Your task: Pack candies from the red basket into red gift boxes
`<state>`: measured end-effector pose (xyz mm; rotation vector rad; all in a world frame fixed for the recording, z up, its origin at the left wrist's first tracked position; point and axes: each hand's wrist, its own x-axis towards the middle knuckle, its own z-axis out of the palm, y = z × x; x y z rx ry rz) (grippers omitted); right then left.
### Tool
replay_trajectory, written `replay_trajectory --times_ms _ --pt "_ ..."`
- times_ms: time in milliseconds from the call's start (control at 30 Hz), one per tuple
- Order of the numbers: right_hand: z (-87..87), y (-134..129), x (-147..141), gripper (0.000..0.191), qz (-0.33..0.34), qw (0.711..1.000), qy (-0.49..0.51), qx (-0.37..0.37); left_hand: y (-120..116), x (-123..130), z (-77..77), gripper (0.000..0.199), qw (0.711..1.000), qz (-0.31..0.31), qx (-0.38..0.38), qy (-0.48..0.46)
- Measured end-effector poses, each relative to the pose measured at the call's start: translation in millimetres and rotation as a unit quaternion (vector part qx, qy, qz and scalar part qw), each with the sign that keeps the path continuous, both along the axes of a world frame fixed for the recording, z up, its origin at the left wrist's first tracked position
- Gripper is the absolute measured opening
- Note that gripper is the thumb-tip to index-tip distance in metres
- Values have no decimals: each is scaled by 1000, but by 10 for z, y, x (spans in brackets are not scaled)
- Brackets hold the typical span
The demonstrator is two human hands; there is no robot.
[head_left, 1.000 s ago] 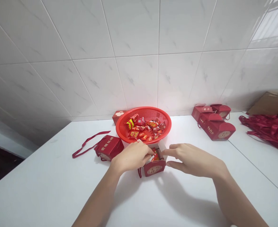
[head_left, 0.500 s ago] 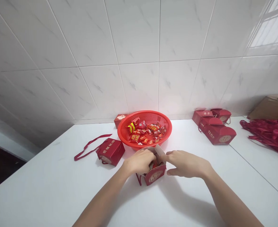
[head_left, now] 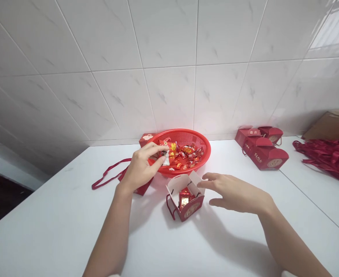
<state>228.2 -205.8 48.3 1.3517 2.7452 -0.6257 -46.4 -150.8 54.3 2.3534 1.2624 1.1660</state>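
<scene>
Over the left part of a red plastic basket (head_left: 206,154), my left hand (head_left: 142,165) pinches a red, yellow and white candy packet (head_left: 171,153). More small red packets (head_left: 189,152) lie in the basket. In front of it stands an open red gift box (head_left: 191,209) with its flaps up and red-and-gold packets (head_left: 184,198) inside. My right hand (head_left: 229,192) is at the box's right side, fingers apart, fingertips by the raised flap. A closed red box (head_left: 143,188) is partly hidden behind my left hand.
Several red boxes (head_left: 261,152) stand at the back right near the tiled wall. Further right lie a heap of red ribbons (head_left: 328,157) and a cardboard box (head_left: 328,125). A red ribbon loop (head_left: 107,171) lies at the left, and another red box (head_left: 144,139) is behind the basket.
My left hand has come out of the open box and moved up and left to the basket, where it now holds a packet. My right hand has stayed beside the box.
</scene>
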Motion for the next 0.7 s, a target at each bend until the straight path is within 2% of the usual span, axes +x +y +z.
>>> replay_trajectory --times_ms 100,167,233,300,400,533,633,700 --pt "28 -70 -23 47 38 996 39 65 141 13 -92 31 999 20 -37 31" --pt "19 -82 -32 50 85 991 65 78 162 32 -102 35 998 22 -38 55" --pt "-5 -70 -35 52 121 987 72 75 105 49 -63 34 998 -1 -36 58" --pt "-32 -54 -36 50 135 986 62 71 -11 60 6 30 994 -59 -65 62" --pt "-54 -56 -42 42 136 988 38 66 -194 74 97 27 970 -134 -145 140" --pt "-51 -111 -70 29 139 988 21 67 -276 104 88 34 931 -133 -214 263" --pt "-52 -128 -99 21 147 987 10 70 -236 141 19 23 908 -147 -244 307" --pt "-61 -116 -118 18 148 987 0 65 -209 169 -21 25 892 -152 -259 339"
